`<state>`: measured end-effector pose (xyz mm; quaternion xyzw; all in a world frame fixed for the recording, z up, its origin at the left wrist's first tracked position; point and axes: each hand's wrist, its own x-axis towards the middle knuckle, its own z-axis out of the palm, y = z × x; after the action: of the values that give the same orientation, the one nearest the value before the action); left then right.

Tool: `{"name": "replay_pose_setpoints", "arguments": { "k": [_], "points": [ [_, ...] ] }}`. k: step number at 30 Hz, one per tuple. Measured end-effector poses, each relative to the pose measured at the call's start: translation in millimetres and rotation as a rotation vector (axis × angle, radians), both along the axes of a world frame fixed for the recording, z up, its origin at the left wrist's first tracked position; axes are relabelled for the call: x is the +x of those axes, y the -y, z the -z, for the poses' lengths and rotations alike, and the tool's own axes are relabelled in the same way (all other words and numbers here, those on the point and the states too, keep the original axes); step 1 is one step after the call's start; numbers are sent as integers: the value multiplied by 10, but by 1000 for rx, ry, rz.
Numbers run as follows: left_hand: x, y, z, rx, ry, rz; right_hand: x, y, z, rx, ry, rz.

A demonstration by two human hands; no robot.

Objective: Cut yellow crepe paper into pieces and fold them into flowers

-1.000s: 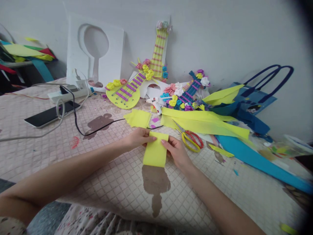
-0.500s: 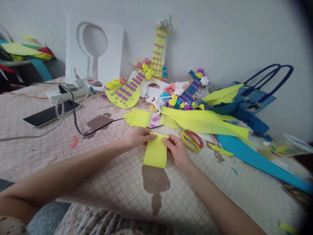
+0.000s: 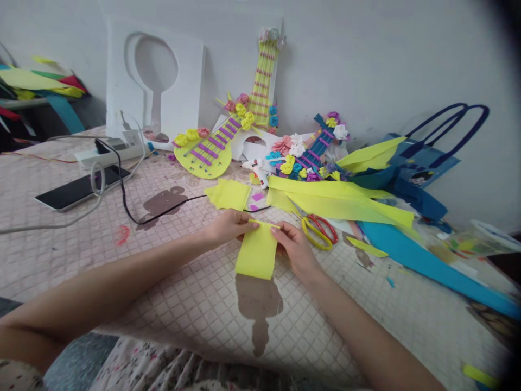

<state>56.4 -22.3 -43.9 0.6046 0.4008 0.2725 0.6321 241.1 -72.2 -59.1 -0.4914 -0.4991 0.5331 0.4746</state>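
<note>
Between my two hands hangs a small rectangle of yellow crepe paper (image 3: 256,255), its top edge narrowly folded. My left hand (image 3: 230,225) pinches the upper left corner, thumb on the front. At the upper right corner my right hand (image 3: 295,244) pinches it the same way. Scissors (image 3: 315,228) with one yellow and one red handle lie just right of my right hand. Beyond my hands are another yellow crepe paper piece (image 3: 228,194) and some long yellow crepe paper strips (image 3: 337,201). A white glue gun (image 3: 258,171) rests behind them.
Paper-flower-decorated guitar shapes (image 3: 211,149) stand against the wall, beside a white board with a cut-out (image 3: 189,81). A phone (image 3: 77,190), a power strip (image 3: 109,155) and cables are on the left. Blue paper (image 3: 407,255) and a blue bag (image 3: 427,163) lie right.
The lower end of the held yellow paper has swung slightly left. Both hands keep their pinch at its top edge. The view has shifted a little.
</note>
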Motion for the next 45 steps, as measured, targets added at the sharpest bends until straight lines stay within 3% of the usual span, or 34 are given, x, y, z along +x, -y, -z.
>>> {"name": "replay_pose_setpoints", "arguments": {
  "k": [20,26,35,45],
  "points": [
    [10,31,-45,-96,64,7,9,5,-40,10,40,3],
    [8,52,-57,-4,-10,34,44,-9,-79,-20,80,-72],
    [25,131,-100,-136,44,135,28,-12,-93,84,67,68],
    [10,84,4,-218,-14,169,120,-98,-92,127,-24,202]
  ]
}}
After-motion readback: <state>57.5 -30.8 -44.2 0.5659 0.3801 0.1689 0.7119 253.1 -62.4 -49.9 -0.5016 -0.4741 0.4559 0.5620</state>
